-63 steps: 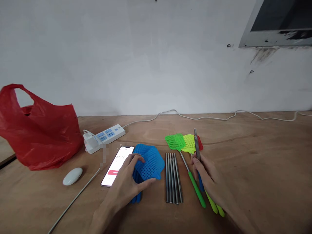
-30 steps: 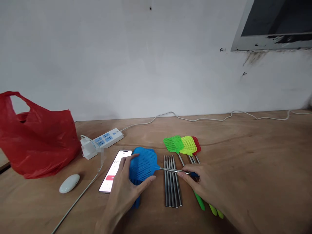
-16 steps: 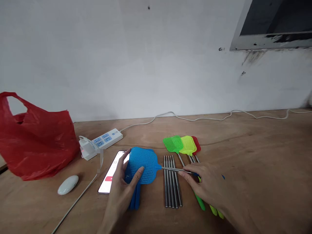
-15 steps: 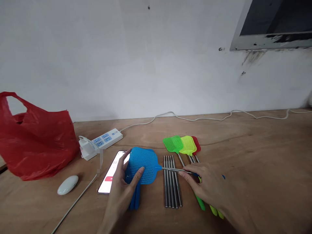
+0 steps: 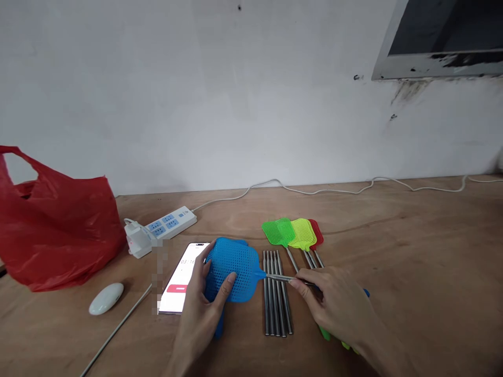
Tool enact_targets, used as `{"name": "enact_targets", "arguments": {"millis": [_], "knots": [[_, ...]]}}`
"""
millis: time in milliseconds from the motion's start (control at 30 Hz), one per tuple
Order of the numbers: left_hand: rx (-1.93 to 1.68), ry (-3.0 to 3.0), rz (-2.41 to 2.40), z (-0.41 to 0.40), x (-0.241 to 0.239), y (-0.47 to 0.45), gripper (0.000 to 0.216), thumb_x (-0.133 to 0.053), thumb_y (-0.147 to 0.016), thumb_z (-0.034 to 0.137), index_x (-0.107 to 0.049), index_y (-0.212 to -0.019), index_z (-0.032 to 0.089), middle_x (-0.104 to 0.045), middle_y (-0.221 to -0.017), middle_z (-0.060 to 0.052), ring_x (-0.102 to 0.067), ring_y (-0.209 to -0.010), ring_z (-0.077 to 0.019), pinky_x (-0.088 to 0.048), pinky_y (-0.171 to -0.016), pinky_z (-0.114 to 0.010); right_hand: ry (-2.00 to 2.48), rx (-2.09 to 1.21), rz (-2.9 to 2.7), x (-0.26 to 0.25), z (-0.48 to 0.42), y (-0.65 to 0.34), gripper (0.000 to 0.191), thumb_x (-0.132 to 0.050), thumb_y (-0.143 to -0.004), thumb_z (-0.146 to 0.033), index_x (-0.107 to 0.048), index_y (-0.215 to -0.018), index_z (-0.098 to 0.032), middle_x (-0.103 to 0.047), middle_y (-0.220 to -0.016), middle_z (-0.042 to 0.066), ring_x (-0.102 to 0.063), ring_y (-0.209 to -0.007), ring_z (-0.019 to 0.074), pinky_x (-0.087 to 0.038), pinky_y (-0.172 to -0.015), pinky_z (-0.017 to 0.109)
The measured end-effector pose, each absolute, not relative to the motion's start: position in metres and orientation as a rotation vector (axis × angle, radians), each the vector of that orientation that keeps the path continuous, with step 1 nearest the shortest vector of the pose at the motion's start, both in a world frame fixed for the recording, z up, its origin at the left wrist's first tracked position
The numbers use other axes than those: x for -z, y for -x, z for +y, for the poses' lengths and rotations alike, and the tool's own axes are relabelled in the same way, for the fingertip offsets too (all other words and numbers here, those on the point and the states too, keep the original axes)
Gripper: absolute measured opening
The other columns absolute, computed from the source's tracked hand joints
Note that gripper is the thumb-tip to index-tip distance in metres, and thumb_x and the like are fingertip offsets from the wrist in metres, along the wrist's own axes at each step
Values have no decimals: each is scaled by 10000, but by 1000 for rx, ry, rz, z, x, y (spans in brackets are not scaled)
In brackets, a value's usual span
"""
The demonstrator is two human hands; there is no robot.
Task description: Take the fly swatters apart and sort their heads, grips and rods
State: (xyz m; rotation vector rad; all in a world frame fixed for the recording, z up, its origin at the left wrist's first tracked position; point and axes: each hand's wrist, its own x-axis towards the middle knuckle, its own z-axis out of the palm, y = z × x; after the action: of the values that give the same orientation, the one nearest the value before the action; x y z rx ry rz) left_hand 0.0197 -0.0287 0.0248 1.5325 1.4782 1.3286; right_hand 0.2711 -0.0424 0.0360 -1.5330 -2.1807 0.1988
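My left hand grips a blue mesh fly-swatter head, thumb on its face, fingers round its left edge. My right hand is closed on a thin metal rod with a blue grip; the rod's tip sits at the blue head's socket. More blue heads lie stacked under the held one. Several bare metal rods lie side by side between my hands. Finished swatters with green, yellow-green and red heads lie beyond my right hand.
A phone with a lit screen lies left of the blue heads. A white power strip, a white mouse, a cable and a red plastic bag are on the wooden table at left. A wall stands behind.
My right hand swung the rod from upright to lying level and brought its tip to the blue head's socket. My left hand lifted and turned the blue head toward it.
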Motion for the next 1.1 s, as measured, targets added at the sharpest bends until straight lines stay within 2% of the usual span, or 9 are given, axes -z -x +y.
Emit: {"name": "enact_targets", "arguments": {"millis": [133,233,367,500,533,600,700,833,1100], "knots": [[-1385,-1531,1430,-30,-30,-21,655,-670,-843,500,-414,-1422,332,-532,-1379,-89,-507,-1289,-329,-486,-996,-480,1433,-399,-2139,-39,-42,-270,295,-433,-1008,-338,-648,-834,-233,-677,-699,-3,-617,-629,179,-318,-579,285],[-1524,-1444,1393,-29,-35,-18,688,-684,-845,486,-391,-1449,332,-576,-1275,-77,-558,-1199,-288,-524,-916,-408,1309,-600,-2068,-42,-42,-270,275,-400,-1019,-324,-652,-941,-243,-706,-796,8,-645,-704,176,-377,-611,281],[-1746,-1268,1387,-26,-41,-10,628,-670,-871,467,-439,-1430,302,-616,-1158,-57,-606,-914,-190,-535,-744,-293,1291,-967,-1673,-47,-42,-268,368,-430,-978,-519,-631,-920,-216,-655,-699,20,-604,-599,167,-426,-536,262],[-1824,-1241,1329,-26,-43,-7,551,-697,-859,414,-508,-1362,294,-629,-1058,-21,-581,-810,-151,-504,-668,-233,1200,-1282,-1201,-55,-42,-263,477,-651,-808,-651,-685,-914,-187,-705,-784,66,-666,-753,191,-536,-647,263],[-1802,-1258,1318,-27,-43,-7,541,-698,-859,416,-508,-1352,300,-626,-1049,-14,-579,-796,-149,-499,-655,-230,1183,-1291,-1147,-56,-42,-261,482,-697,-768,-651,-707,-867,-180,-700,-790,67,-655,-745,180,-532,-636,246],[-1695,-1317,1333,-29,-42,-10,472,-679,-873,442,-534,-1297,295,-628,-1005,-5,-576,-768,-152,-487,-628,-232,1156,-1296,-1063,-54,-40,-258,492,-765,-694,-650,-743,-790,-168,-640,-707,37,-578,-613,127,-476,-514,196],[-1417,-1460,1358,-32,-40,-13,298,-606,-922,482,-615,-1105,247,-638,-856,-5,-585,-754,-174,-468,-629,-253,1104,-1364,-944,-47,-38,-255,484,-812,-657,-620,-789,-845,-174,-502,-597,-23,-424,-483,73,-375,-389,163],[-1064,-1643,1258,-36,-41,-19,350,-464,-994,503,-629,-879,216,-658,-793,-24,-614,-775,-201,-461,-697,-295,981,-1476,-824,-42,-38,-251,428,-808,-716,-546,-798,-941,-182,-567,-696,10,-497,-572,98,-426,-418,164],[-721,-1930,1192,-49,-43,-34,271,-486,-990,471,-659,-1025,266,-692,-956,-13,-619,-887,-221,-465,-739,-297,944,-1585,-965,-52,-40,-245,459,-738,-734,-613,-763,-855,-171,-641,-748,53,-580,-682,152,-490,-502,209]]}}
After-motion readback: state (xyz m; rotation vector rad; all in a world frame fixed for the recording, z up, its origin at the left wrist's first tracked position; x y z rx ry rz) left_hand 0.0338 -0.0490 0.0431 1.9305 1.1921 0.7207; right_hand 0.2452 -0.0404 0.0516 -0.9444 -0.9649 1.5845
